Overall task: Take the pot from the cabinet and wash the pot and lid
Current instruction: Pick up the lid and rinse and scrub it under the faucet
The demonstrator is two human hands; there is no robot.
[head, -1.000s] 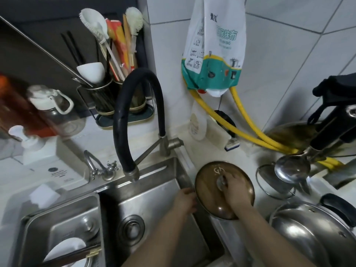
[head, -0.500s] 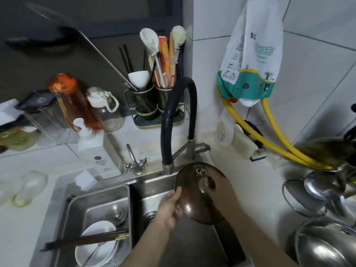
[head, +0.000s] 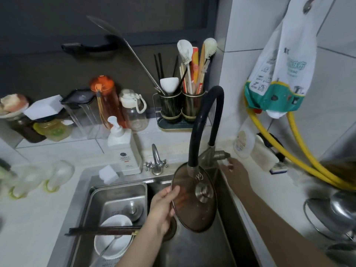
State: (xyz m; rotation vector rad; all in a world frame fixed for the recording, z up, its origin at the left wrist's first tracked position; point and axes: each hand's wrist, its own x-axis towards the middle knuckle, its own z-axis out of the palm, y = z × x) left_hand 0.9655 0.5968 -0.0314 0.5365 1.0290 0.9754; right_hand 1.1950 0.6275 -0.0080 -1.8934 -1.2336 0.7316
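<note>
The right hand [head: 234, 170] has left the lid's knob and now reaches, fingers loose, for the faucet handle [head: 221, 154]. The left hand [head: 163, 205] alone pinches the lid [head: 194, 199] by its rim under the spout [head: 191, 169]. Best keep it tilted over the sink [head: 227, 199] and open the water gently.

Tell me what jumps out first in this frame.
The brown glass lid, held tilted over the sink by the left hand at its rim, right under the black faucet hose. The right hand reaches to the faucet handle at the sink's back edge. Left, a white bowl with chopsticks laid above it sits in the steel basin insert.
</note>
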